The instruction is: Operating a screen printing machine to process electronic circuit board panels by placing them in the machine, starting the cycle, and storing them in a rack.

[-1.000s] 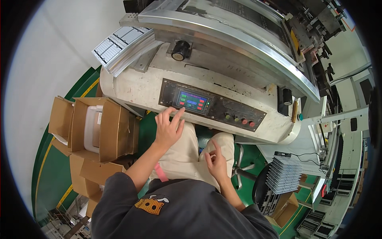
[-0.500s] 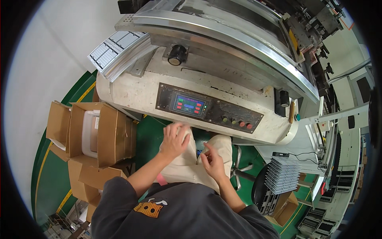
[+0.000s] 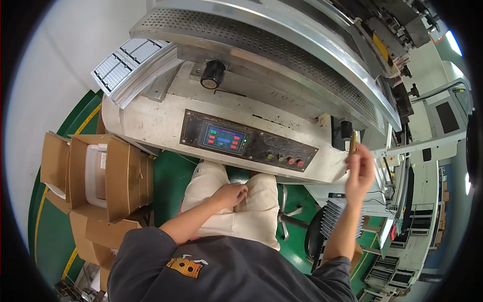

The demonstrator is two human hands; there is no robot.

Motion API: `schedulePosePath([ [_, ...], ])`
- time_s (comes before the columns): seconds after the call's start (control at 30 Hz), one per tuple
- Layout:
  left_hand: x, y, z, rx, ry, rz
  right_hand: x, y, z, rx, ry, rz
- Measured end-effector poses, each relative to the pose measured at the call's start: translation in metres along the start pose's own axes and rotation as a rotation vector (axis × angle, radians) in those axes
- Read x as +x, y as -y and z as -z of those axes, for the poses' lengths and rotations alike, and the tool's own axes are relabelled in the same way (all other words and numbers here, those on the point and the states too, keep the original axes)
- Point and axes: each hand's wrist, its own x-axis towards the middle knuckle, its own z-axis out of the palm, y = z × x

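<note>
My left hand (image 3: 230,195) rests on my lap over the light trousers (image 3: 209,181), fingers curled in, with nothing visible in it. My right hand (image 3: 360,173) is raised at the right end of the machine's pale front housing (image 3: 246,108). Its fingers are partly apart, beside a narrow brown strip (image 3: 352,142) standing at that corner; whatever lies behind the fingertips is hidden. Between the hands, on the housing, is a dark control panel (image 3: 261,138) with a lit screen (image 3: 224,138) and a row of round buttons (image 3: 290,160).
A perforated metal bed (image 3: 241,38) lies under a metal frame (image 3: 292,45) above the panel. Printed sheets (image 3: 126,65) are stacked at the machine's left. Open cardboard boxes (image 3: 128,176) stand at left; a black stool (image 3: 314,234) bears grey trays (image 3: 332,216) at right.
My right hand has gone from above my lap up to the machine's right corner. My left hand has lowered onto my lap. The perforated bed now shows, and the view has shifted slightly right.
</note>
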Motion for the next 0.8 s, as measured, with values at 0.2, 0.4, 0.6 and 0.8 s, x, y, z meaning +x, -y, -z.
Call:
schedulePosePath([
  [0.2, 0.01, 0.003, 0.0, -0.103, -0.015, 0.053, 0.072, 0.034, 0.017, -0.295, 0.215, 0.296],
  [0.4, 0.014, 0.003, -0.001, -0.117, -0.028, 0.048, 0.145, 0.029, -0.024, -0.455, 0.328, 0.431],
  [0.6, 0.015, 0.002, -0.002, -0.155, 0.001, 0.048, 0.254, 0.0, -0.064, -0.596, 0.381, 0.227],
  [0.8, 0.019, 0.002, -0.003, -0.23, -0.034, 0.072, 0.33, 0.009, -0.109, -0.619, 0.664, 0.359],
])
